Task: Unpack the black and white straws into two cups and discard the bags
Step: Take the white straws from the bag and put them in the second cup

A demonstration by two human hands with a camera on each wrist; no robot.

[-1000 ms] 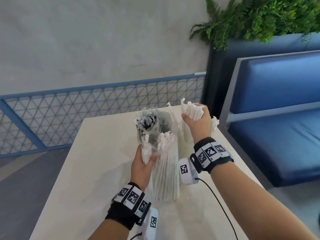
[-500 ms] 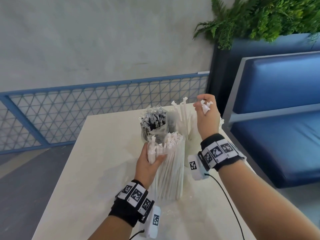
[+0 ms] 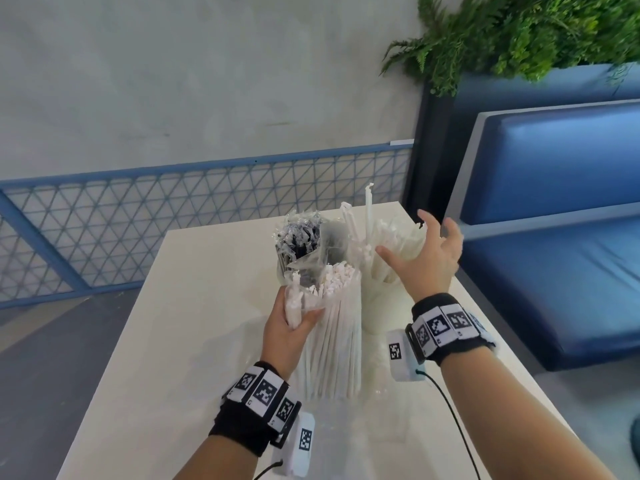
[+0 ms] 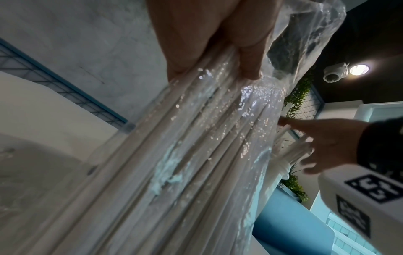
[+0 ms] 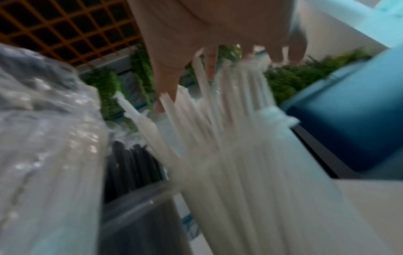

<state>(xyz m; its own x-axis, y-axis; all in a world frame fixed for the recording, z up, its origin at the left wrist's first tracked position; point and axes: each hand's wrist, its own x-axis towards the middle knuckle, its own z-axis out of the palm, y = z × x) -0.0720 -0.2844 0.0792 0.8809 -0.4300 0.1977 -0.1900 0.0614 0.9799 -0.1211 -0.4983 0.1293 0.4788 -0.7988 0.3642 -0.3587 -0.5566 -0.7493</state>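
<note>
A clear plastic bag of white straws [image 3: 334, 334] [image 4: 196, 155] stands upright on the table [image 3: 194, 306]. My left hand [image 3: 291, 323] [image 4: 218, 43] grips its upper left edge. Behind it a cup holds wrapped black straws [image 3: 299, 237] [image 5: 133, 162]. To the right a cup [image 3: 375, 306] holds loose white straws [image 3: 391, 247] [image 5: 229, 155] that fan outward. My right hand [image 3: 426, 258] [image 5: 218, 43] hovers over those straws with fingers spread and straight, holding nothing.
A blue cushioned bench [image 3: 554, 230] stands close on the right of the table. A blue mesh railing [image 3: 173, 216] runs behind the table, and a planter with ferns [image 3: 519, 36] sits at the back right. Cables trail from both wrist units.
My right hand held a bunch of white straws over the right cup, then let them go and spread its fingers. The left hand stayed on the bag.
</note>
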